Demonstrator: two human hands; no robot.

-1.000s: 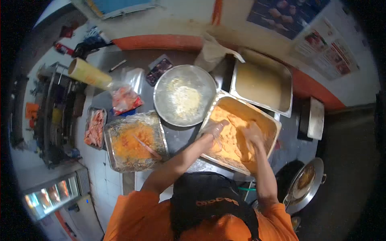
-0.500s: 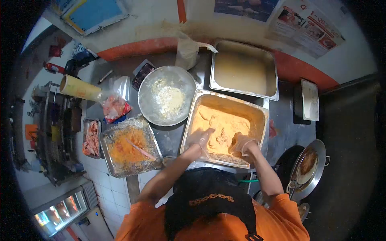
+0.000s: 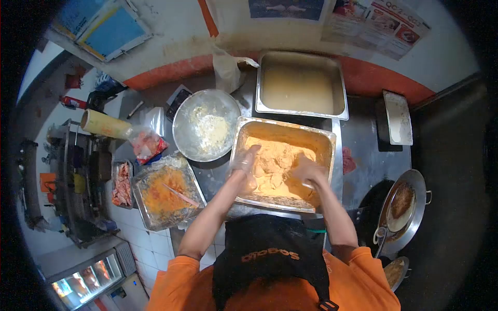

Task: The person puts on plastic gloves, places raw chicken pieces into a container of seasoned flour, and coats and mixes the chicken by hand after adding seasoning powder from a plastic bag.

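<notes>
A deep metal tray [image 3: 332,155] in front of me holds orange flour [image 3: 270,194] with coated pieces [image 3: 275,160] in it. My left hand [image 3: 245,161], in a clear glove, is at the tray's left side with its fingers apart over the flour; nothing shows in it. On the right, my right hand [image 3: 308,170], also gloved, reaches into the flour beside the coated pieces. Its fingers are blurred and partly hidden.
Behind is a tray of cloudy liquid [image 3: 301,90]. A round bowl of pale flour [image 3: 207,127], a plastic-lined tray with orange powder [image 3: 168,192] and a meat tray [image 3: 122,184] are left. A wok [image 3: 410,207] sits right, near a narrow metal container [image 3: 398,119].
The view has shifted, so the trays appear further left. My hands have moved within the flour, and the coated pieces now lie heaped between them.
</notes>
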